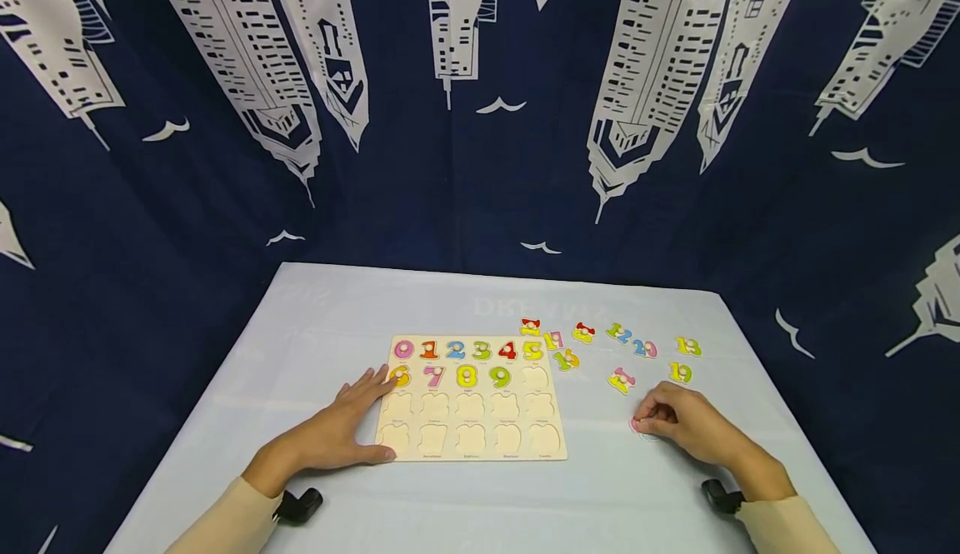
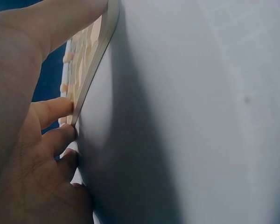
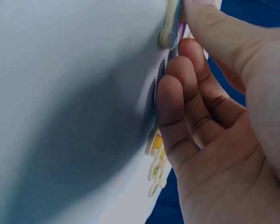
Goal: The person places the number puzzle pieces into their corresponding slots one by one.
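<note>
My left hand (image 1: 348, 421) rests spread at the left side of a wooden number puzzle board (image 1: 487, 447). Its thumb lies at the near left corner, and a fingertip touches the board beside the yellow 6 piece (image 1: 401, 376). Coloured number pieces 0 to 9 sit in the upper two rows; bare recesses show in the rows below. Right of the board, my right hand (image 1: 693, 425) pinches a small number piece (image 1: 635, 426) low over the table. Pink shows on this piece in the head view, its number hidden by the fingers; its edge (image 3: 167, 35) shows in the right wrist view.
Several loose number pieces lie on the white table (image 1: 480, 512) right of the board, among them a green-and-yellow 13 (image 1: 687, 346), a blue-and-pink 20 (image 1: 644, 348) and a pink-and-yellow piece (image 1: 622, 381). A dark blue cloth (image 1: 450, 179) with white buildings hangs behind the table.
</note>
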A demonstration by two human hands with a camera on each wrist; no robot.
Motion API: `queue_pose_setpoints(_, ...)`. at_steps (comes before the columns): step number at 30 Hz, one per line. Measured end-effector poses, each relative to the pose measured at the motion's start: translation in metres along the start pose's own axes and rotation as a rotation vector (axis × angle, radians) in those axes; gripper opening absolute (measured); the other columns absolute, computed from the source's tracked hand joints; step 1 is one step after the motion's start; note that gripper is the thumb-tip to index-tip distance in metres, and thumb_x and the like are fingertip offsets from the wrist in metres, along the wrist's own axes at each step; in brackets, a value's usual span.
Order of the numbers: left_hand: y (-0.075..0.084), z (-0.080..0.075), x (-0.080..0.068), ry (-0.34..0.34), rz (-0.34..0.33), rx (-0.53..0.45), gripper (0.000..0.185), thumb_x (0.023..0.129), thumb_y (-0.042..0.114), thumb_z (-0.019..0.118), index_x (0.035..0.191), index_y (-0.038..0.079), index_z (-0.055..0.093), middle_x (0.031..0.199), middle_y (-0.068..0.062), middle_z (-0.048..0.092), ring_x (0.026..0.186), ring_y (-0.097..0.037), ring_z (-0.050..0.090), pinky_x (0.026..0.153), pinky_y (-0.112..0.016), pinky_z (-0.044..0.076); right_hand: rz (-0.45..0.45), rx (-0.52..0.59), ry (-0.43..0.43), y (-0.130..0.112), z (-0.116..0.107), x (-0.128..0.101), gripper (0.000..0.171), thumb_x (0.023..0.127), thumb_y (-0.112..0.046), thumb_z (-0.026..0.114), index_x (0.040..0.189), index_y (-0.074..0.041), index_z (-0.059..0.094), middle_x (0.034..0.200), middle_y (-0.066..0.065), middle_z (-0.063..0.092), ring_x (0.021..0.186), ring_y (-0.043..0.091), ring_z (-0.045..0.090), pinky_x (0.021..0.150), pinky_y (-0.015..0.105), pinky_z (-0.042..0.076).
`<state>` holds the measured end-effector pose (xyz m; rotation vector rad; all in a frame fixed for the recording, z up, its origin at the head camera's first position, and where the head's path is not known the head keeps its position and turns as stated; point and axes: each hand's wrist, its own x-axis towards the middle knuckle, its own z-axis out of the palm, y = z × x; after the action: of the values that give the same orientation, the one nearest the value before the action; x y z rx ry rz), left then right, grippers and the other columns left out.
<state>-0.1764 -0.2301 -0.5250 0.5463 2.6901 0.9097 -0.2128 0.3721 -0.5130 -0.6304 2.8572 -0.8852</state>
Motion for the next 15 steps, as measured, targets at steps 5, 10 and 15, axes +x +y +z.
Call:
queue_pose_setpoints(5,0.0006,-0.0002,0.0003,-0.003,0.000,-0.001,0.118,0.091,0.055,0.099,0.182,0.010,0.039,0.197,-0.015,0.019,0.183,-0.048,0.016,0.146,-0.078,0.014,0.008,0.020,-0.042,-0.0028,-0.0019,0.0002,0.015,0.098,-0.023,0.094,0.101,-0.024,0.080,0.089,-0.012,0.067,0.082,-0.002,0.057,0.072,0.019,0.052)
queue_pose_setpoints(10,0.0009,0.0002,0.0001,-0.003,0.000,-0.005,0.118,0.091,0.054,0.099,0.182,0.009,0.039,0.197,-0.016,0.019,0.183,-0.049,0.016,0.146,-0.079,0.014,-0.015,0.021,-0.095,-0.0020,-0.0080,-0.0005,0.014,0.100,-0.014,0.092,0.108,-0.024,0.084,0.093,-0.013,0.069,0.086,-0.002,0.058,0.074,0.019,0.054)
queue_pose_setpoints(15,0.0001,-0.0007,0.0003,-0.004,0.005,0.001,0.118,0.091,0.055,0.099,0.182,0.009,0.039,0.197,-0.016,0.019,0.183,-0.049,0.016,0.146,-0.078,0.013,-0.013,-0.011,-0.096,-0.0087,-0.0073,0.0047,0.007,0.104,-0.018,0.089,0.109,-0.020,0.084,0.092,-0.014,0.070,0.085,-0.005,0.058,0.074,0.019,0.055)
